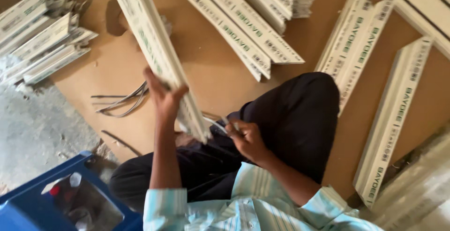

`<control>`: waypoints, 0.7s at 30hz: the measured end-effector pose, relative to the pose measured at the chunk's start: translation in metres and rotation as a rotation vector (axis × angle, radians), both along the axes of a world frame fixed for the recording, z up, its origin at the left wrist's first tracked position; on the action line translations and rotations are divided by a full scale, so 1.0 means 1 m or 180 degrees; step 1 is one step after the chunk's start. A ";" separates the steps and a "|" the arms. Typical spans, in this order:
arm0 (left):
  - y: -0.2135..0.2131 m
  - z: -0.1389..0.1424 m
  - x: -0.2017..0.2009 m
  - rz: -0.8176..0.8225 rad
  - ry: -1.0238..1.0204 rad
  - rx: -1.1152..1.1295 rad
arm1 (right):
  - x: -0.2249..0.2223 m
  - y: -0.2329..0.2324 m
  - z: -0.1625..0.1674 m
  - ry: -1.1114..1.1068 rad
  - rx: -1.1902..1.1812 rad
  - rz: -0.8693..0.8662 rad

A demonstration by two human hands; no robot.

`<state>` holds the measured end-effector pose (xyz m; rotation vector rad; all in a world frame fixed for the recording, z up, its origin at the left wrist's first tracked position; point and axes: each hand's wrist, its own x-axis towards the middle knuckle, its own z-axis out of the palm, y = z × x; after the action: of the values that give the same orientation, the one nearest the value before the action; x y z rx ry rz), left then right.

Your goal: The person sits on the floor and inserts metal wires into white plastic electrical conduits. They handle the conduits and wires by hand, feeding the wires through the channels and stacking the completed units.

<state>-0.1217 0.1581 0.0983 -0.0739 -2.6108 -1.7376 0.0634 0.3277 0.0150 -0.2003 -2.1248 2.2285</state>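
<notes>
Gripped in the left hand (165, 100), a long white plastic window-frame profile (157, 48) slants from the top of the view down to the person's lap; the fingers wrap its edge, with the thumb on the near side and the forearm raised almost upright from a rolled striped sleeve. Its lower end sits just left of the right hand (247, 139), which is curled shut around a thin grey strip (216, 124) that runs from the fingers toward the end of the profile. Whether the strip touches the profile is too blurred to tell. The right wrist is bent inward, and the forearm comes up from the lower right across a dark trouser knee (300, 113).

At the lower left stands a blue plastic crate (28, 203); inside it lie a few small pale and red bits, too blurred to name.

The person sits on a brown board floor sheet (206, 71). More cut white profiles lie on it: a stack (42, 38) at the upper left, several (243, 24) fanned out at the top centre, and others (370, 53) at the right. A loose bundle of grey strips (124, 102) lies on the sheet just left of the left hand.
</notes>
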 end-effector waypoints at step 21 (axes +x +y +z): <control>-0.107 -0.060 0.119 0.0518 -0.1237 0.2757 | -0.059 -0.081 0.058 -0.0261 0.1196 0.0784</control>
<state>-0.0031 0.0512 0.0378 0.4997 -1.7104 -2.8282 0.0047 0.2465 0.0731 -0.0108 -2.6902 1.9031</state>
